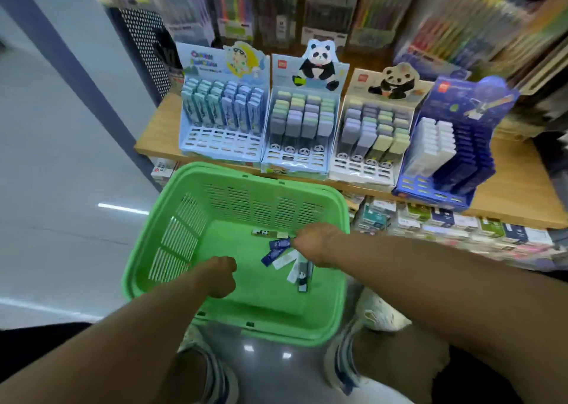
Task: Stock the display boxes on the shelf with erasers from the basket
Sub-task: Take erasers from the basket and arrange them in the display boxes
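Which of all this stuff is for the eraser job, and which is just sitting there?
For the job:
green basket
loose erasers in it
four display boxes on the wooden shelf
left hand and right hand, both down in the basket

Just sitting there:
hanging pen packs behind
small boxed goods on the lower shelf

A stationery shop: across the middle of the frame a wooden shelf (159, 139) carries four printed cardboard display boxes (368, 127) of erasers, packaged pens (329, 1) hang in rows along the top, and a green plastic shopping basket (172, 250) sits on the glossy floor below.
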